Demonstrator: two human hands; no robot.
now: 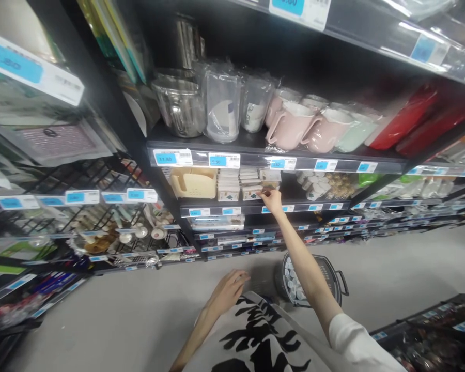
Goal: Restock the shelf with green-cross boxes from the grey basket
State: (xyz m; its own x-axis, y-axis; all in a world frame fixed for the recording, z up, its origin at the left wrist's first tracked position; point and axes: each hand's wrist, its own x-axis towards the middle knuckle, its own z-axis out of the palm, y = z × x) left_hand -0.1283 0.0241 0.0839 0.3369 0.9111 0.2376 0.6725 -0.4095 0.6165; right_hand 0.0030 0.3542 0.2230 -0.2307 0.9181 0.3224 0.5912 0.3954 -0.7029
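My right hand (272,200) reaches into the shelf below the mugs, with thumb and fingers pinched at the edge of a small white box (251,193) printed with a green and brown picture. That box is at the front of a row of stacked boxes. Another stack of similar small boxes (228,192) stands just to its left, next to a cream plastic basket (195,184). Down in front of my body hangs my left hand (229,290), fingers loosely extended and holding nothing.
Pink mugs (292,126), clear plastic jugs (222,106) and a steel cup (180,106) line the shelf above. A dark shopping basket (333,274) with several white-capped items stands on the floor under my right arm. Racks (101,227) of utensils run along the left.
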